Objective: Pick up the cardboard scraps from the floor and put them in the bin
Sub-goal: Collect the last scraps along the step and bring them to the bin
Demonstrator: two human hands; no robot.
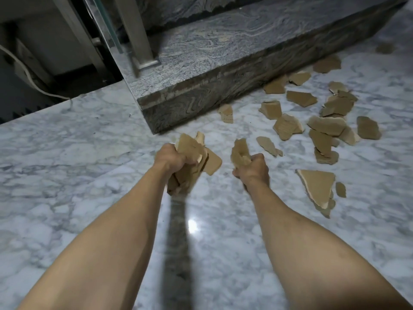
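My left hand (pixel 172 158) grips a thick bundle of brown cardboard scraps (pixel 192 153) above the white marble floor (pixel 89 153). My right hand (pixel 253 170) grips a smaller clump of cardboard scraps (pixel 240 152). Several more torn scraps lie scattered on the floor to the right, among them a large triangular piece (pixel 317 186), a piece by the step's corner (pixel 226 113) and a pile further right (pixel 328 126). No bin is in view.
A dark grey granite step (pixel 223 70) rises ahead, with a metal post (pixel 136 34) and a glass panel (pixel 102 21) on its left end. A white cable (pixel 29 77) runs along the dark recess at the far left.
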